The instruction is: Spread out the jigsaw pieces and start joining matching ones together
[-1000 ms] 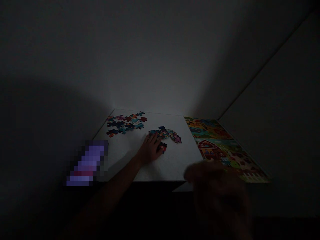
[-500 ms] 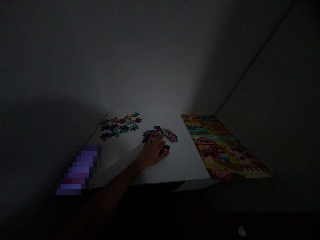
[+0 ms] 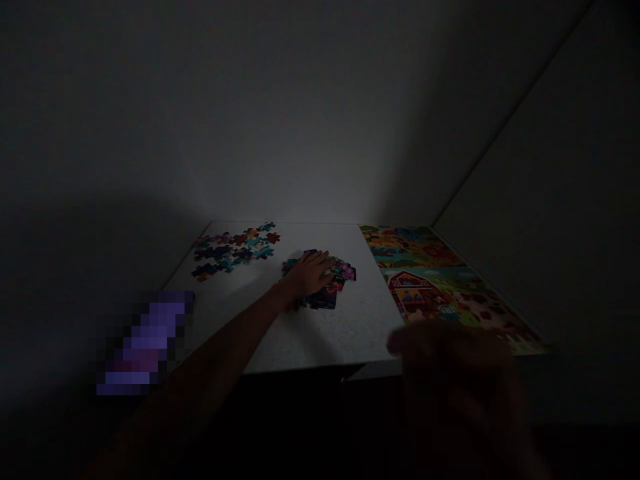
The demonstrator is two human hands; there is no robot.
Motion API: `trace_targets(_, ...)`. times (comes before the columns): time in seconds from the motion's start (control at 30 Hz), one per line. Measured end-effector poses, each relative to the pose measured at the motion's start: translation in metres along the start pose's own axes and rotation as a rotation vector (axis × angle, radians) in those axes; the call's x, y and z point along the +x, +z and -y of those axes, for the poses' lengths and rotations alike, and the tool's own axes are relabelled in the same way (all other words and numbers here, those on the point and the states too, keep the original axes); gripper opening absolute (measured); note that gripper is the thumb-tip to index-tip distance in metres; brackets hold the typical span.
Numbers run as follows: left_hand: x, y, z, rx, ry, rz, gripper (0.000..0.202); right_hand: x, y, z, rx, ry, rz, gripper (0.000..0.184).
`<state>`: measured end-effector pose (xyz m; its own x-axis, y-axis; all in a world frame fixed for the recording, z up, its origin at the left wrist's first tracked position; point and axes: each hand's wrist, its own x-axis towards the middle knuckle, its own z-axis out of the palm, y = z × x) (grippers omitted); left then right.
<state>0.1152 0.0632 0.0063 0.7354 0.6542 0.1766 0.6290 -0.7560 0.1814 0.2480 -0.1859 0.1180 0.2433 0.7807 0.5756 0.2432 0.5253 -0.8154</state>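
Observation:
My left hand (image 3: 311, 275) lies palm down over a cluster of jigsaw puzzle pieces (image 3: 326, 299) in the middle of the white table. Its fingers are stretched out and touch the pieces, hiding part of the cluster. A pink piece (image 3: 349, 271) shows at the cluster's right side. Closer to the camera, my right hand (image 3: 457, 350) is raised in front of the table's right part, dark and smeared. Whether it holds anything cannot be made out.
Several loose puzzle pieces (image 3: 235, 249) lie at the back left of the table (image 3: 363, 333). Two picture sheets, a jungle scene (image 3: 413, 247) and a farm scene (image 3: 465, 303), lie along the right. A pixelated purple panel (image 3: 145, 343) is at the left edge. Walls (image 3: 300, 133) enclose the table.
My right hand has come into view at the lower right. My left hand has moved slightly up over the cluster, and more dark pieces now show below it.

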Motion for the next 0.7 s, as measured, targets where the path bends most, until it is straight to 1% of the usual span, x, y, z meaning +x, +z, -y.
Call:
trace_targets(0.03,0.004,0.0,0.005,0.004,-0.011,0.016,0.045,0.014,0.005,-0.025,-0.014,0.033,-0.021,0.03)
trace_targets(0.07,0.007,0.0,0.01,0.005,-0.011,0.036,0.044,0.028,0.011,-0.053,-0.09,0.082,-0.007,0.032)
trace_targets(0.17,0.015,0.001,0.019,0.007,-0.014,0.078,0.044,0.059,0.023,-0.136,-0.445,0.192,0.103,0.04)
trace_targets(0.2,0.016,0.001,0.021,0.008,-0.024,0.087,0.046,0.066,0.026,-0.159,-0.555,0.2,0.14,0.043)
trace_targets(0.23,0.018,0.002,0.022,0.009,-0.036,0.093,0.048,0.072,0.03,-0.177,-0.651,0.2,0.206,0.046)
trace_targets(0.27,0.018,0.002,0.023,0.008,-0.046,0.099,0.05,0.076,0.033,-0.191,-0.733,0.199,0.255,0.049)
trace_targets(0.33,0.018,0.003,0.025,0.002,-0.06,0.109,0.052,0.083,0.039,-0.206,-0.835,0.205,0.351,0.053)
trace_targets(0.4,0.017,0.003,0.026,-0.007,-0.072,0.113,0.05,0.086,0.045,-0.21,-0.888,0.214,0.429,0.054)
trace_targets(0.47,0.013,0.003,0.029,-0.016,-0.087,0.104,0.049,0.088,0.049,-0.211,-0.918,0.224,0.476,0.055)
trace_targets(0.57,0.004,0.001,0.032,-0.027,-0.106,0.073,0.046,0.088,0.052,-0.212,-0.958,0.234,0.498,0.06)
trace_targets(0.7,-0.012,-0.003,0.037,-0.034,-0.122,0.018,0.043,0.087,0.051,-0.212,-1.008,0.266,0.489,0.063)
